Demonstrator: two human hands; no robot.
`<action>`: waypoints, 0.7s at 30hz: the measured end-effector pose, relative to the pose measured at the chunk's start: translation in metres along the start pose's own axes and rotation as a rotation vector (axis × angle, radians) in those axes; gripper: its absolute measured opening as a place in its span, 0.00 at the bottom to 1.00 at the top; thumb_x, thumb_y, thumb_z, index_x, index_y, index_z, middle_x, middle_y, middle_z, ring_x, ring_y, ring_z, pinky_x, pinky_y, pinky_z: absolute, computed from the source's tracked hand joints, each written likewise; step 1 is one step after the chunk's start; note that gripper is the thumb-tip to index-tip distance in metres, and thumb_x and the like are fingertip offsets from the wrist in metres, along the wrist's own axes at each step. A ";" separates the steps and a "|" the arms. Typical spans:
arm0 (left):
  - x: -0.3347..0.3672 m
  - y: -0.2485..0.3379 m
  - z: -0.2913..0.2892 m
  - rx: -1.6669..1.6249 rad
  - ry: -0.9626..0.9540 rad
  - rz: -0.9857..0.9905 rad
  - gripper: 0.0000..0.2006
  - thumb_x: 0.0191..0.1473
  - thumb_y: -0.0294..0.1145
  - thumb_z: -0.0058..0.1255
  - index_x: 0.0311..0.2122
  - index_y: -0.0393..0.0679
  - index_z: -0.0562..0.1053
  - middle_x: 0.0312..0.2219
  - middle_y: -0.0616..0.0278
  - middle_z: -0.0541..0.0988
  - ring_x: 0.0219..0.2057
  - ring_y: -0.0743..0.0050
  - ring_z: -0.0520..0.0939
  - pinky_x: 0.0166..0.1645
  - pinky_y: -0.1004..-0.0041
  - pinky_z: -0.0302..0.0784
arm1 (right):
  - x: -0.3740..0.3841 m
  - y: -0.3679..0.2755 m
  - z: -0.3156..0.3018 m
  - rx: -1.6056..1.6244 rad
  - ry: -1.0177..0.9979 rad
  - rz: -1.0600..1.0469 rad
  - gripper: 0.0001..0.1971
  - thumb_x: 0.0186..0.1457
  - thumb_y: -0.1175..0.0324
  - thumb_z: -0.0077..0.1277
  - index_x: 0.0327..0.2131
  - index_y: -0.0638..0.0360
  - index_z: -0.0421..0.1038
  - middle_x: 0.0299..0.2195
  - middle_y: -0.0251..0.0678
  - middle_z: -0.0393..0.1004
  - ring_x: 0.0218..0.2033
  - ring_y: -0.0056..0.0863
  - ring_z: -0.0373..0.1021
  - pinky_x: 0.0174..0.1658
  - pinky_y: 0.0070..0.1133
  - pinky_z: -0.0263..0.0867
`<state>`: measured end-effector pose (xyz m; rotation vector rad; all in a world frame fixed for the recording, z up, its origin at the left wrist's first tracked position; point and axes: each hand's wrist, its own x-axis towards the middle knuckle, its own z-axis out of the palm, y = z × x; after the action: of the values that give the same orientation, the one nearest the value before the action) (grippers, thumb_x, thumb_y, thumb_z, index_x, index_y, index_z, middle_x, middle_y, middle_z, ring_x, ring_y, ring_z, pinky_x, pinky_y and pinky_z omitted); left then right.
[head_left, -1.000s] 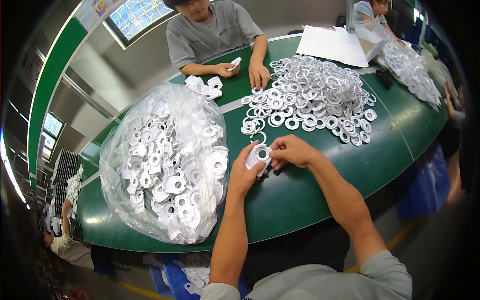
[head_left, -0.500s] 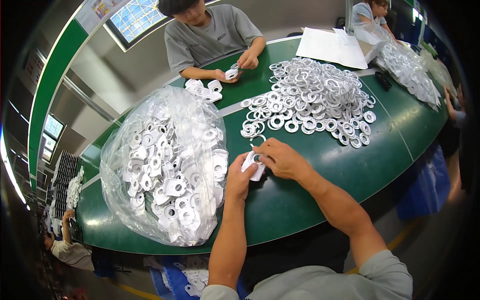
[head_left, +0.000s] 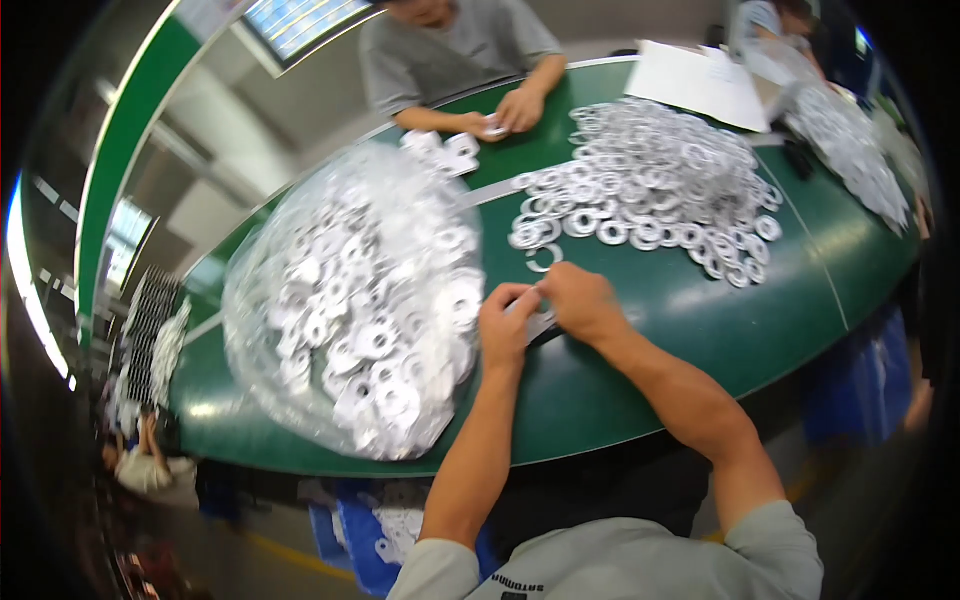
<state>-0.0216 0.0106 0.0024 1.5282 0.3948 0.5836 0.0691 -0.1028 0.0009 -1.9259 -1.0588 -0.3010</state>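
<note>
My left hand (head_left: 504, 325) and my right hand (head_left: 580, 302) come together over the green table, fingers closed round a white plastic plate (head_left: 541, 324). Most of that part is covered by my fingers; only its lower edge shows. Just beyond my fingertips lies a loose white ring (head_left: 546, 258). A clear plastic bag (head_left: 255, 385) full of white plates with round holes stands left of my left hand. Ahead and to the right spreads a heap of white rings (head_left: 660, 170).
Across the green table (head_left: 660, 370), a co-worker (head_left: 455, 50) in grey handles a white part beside several white plates (head_left: 440, 152). White sheets (head_left: 695, 85), a dark object (head_left: 797, 160) and another filled bag (head_left: 850, 150) lie at the right. Blue bins (head_left: 365, 550) stand below the table.
My hands have closed in on the white plate, which is now mostly covered. The whole view has shifted and blurred. The co-worker's hands have also drawn together.
</note>
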 end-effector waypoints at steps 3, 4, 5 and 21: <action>-0.011 0.015 -0.012 0.101 -0.072 -0.033 0.09 0.50 0.32 0.54 0.30 0.36 0.76 0.22 0.66 0.76 0.25 0.82 0.73 0.31 0.80 0.66 | 0.002 0.010 -0.011 0.187 -0.109 0.068 0.08 0.56 0.69 0.48 0.27 0.61 0.71 0.25 0.44 0.73 0.23 0.41 0.68 0.28 0.30 0.65; -0.026 0.032 -0.019 0.106 -0.160 -0.094 0.09 0.50 0.32 0.54 0.31 0.36 0.76 0.23 0.66 0.77 0.25 0.82 0.73 0.30 0.80 0.66 | 0.004 0.012 -0.015 0.256 -0.067 0.042 0.07 0.56 0.70 0.47 0.27 0.62 0.71 0.23 0.41 0.72 0.21 0.35 0.67 0.27 0.27 0.64; -0.048 0.054 -0.031 0.256 -0.269 -0.100 0.10 0.51 0.33 0.53 0.33 0.36 0.76 0.24 0.65 0.78 0.27 0.81 0.75 0.32 0.78 0.69 | 0.004 0.017 -0.024 0.307 -0.017 0.032 0.07 0.56 0.71 0.46 0.28 0.63 0.71 0.21 0.38 0.71 0.19 0.28 0.66 0.26 0.24 0.63; -0.034 0.082 -0.201 1.506 -0.171 0.489 0.22 0.44 0.19 0.52 0.48 0.47 0.73 0.50 0.53 0.73 0.52 0.48 0.71 0.57 0.61 0.65 | 0.018 0.043 -0.064 0.229 0.081 0.288 0.16 0.62 0.63 0.44 0.25 0.64 0.71 0.15 0.34 0.68 0.17 0.19 0.63 0.23 0.21 0.58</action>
<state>-0.1753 0.1503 0.0756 3.1565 0.3133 0.5042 0.1253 -0.1536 0.0224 -1.8125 -0.7173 -0.0904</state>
